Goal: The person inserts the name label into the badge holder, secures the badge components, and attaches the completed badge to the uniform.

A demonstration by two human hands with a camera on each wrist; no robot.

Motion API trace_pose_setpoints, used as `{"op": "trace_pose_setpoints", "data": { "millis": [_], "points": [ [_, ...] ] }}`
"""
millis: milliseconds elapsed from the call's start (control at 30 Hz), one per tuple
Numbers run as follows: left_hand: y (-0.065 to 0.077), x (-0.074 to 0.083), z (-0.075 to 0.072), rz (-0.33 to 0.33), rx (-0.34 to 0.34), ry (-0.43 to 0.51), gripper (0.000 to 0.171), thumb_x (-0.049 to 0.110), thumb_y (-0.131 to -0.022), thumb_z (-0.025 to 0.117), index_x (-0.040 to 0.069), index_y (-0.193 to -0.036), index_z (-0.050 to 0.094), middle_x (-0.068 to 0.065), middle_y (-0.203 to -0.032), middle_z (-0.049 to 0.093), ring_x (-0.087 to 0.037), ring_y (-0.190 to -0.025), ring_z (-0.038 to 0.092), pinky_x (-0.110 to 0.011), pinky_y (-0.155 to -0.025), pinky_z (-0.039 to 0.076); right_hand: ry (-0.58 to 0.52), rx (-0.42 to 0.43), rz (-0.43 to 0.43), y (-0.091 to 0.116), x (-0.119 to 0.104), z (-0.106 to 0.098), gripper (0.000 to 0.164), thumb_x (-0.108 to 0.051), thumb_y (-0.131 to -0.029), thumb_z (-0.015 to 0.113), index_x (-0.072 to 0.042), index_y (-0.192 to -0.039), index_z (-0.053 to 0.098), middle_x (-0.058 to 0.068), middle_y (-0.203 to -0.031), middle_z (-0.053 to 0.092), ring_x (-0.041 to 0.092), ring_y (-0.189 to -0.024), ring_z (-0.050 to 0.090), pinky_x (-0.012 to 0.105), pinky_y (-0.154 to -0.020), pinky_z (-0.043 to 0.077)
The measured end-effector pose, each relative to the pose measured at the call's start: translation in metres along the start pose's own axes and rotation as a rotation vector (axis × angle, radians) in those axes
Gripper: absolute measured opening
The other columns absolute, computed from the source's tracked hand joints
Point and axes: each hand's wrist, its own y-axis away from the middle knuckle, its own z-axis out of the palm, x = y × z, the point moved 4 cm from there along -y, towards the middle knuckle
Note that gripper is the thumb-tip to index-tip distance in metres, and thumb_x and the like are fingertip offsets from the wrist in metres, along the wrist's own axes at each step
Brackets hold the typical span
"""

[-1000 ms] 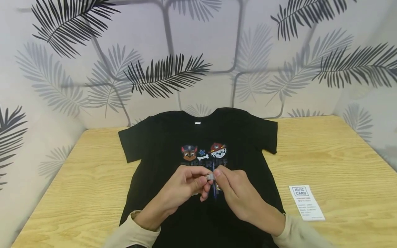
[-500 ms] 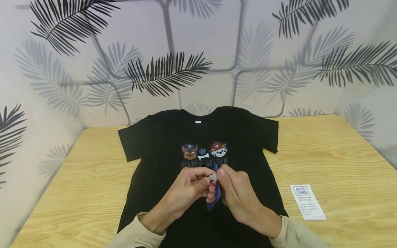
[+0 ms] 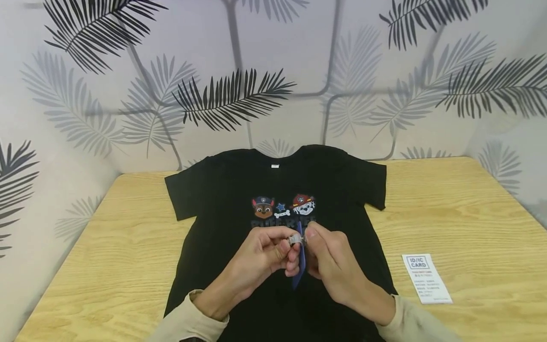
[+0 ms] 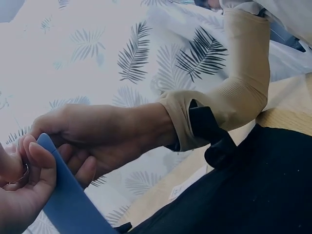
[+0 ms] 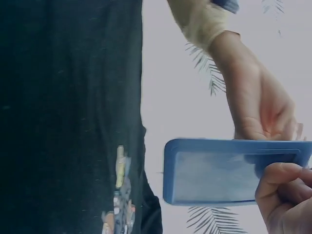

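Above a black T-shirt point(image 3: 231, 190) both hands meet at a blue card holder point(image 3: 299, 270) with a clear window, seen edge-on in the head view. My left hand point(image 3: 260, 256) pinches a badge clip with a pale translucent strap point(image 3: 294, 239) at the holder's upper end. On the holder's other side, my right hand point(image 3: 331, 256) has its thumb and finger curled at a small metal part of the clip, mostly hidden by the fingertips. The right wrist view shows the holder's framed window point(image 5: 214, 175) broadside; the left wrist view shows its blue side point(image 4: 73, 195).
The shirt lies spread on a wooden table point(image 3: 461, 204), its print of cartoon dogs point(image 3: 304, 205) partly behind the hands. A white printed card point(image 3: 426, 279) marked ID/IC CARD lies right of it. Behind stands a leaf-patterned backdrop point(image 3: 282, 118).
The blue holder has turned from nearly edge-on, showing more of its side. A bright metal bit now shows between the fingertips as the right hand sits slightly farther from the left.
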Motion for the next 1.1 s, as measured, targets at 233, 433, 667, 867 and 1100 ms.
{"op": "trace_pose_setpoints", "data": {
  "millis": [233, 433, 667, 867, 1100],
  "points": [
    [0.000, 0.009, -0.008, -0.048, 0.066, -0.071, 0.017, 0.013, -0.098, 0.054, -0.004, -0.095, 0.058, -0.003, -0.076, 0.054, -0.011, -0.063, 0.049, -0.023, -0.060, 0.045, -0.025, -0.011, 0.183, -0.008, -0.002, -0.014, 0.037, -0.007, -0.105, 0.034, -0.007, -0.068, 0.044, 0.000, -0.053, 0.037, 0.005, -0.040, 0.035, 0.022, -0.033, 0.030],
    [0.003, 0.026, -0.015, -0.059, 0.100, -0.340, 0.023, 0.004, -0.098, 0.052, -0.018, -0.095, 0.057, -0.006, -0.068, 0.056, -0.010, -0.054, 0.053, -0.023, -0.052, 0.049, -0.081, -0.031, 0.309, -0.011, 0.001, -0.020, 0.040, -0.014, -0.105, 0.037, -0.005, -0.067, 0.040, 0.000, -0.057, 0.036, 0.007, -0.043, 0.032, 0.022, -0.036, 0.027],
    [0.007, 0.040, -0.017, -0.151, 0.125, -0.708, 0.016, 0.006, -0.095, 0.058, -0.007, -0.092, 0.066, -0.006, -0.060, 0.055, -0.015, -0.044, 0.055, -0.031, -0.046, 0.051, -0.192, -0.055, 0.353, -0.008, 0.004, -0.014, 0.040, -0.017, -0.106, 0.034, -0.003, -0.069, 0.036, -0.001, -0.059, 0.034, 0.007, -0.045, 0.029, 0.021, -0.037, 0.024],
    [0.010, 0.048, -0.015, -0.157, 0.117, -0.818, 0.014, 0.007, -0.095, 0.059, -0.002, -0.090, 0.068, -0.005, -0.059, 0.057, -0.020, -0.042, 0.058, -0.033, -0.045, 0.050, -0.246, -0.098, 0.340, -0.009, 0.007, -0.013, 0.041, -0.018, -0.106, 0.036, -0.003, -0.069, 0.036, 0.000, -0.059, 0.033, 0.007, -0.045, 0.028, 0.020, -0.037, 0.022],
    [0.009, 0.048, -0.018, -0.129, 0.082, -0.794, 0.014, 0.006, -0.096, 0.058, -0.003, -0.089, 0.067, -0.013, -0.062, 0.057, -0.019, -0.045, 0.059, -0.028, -0.045, 0.048, -0.184, -0.184, 0.390, -0.011, 0.013, -0.015, 0.038, -0.017, -0.106, 0.037, -0.002, -0.072, 0.045, 0.000, -0.057, 0.036, 0.010, -0.046, 0.033, 0.022, -0.040, 0.032]
  ]
}}
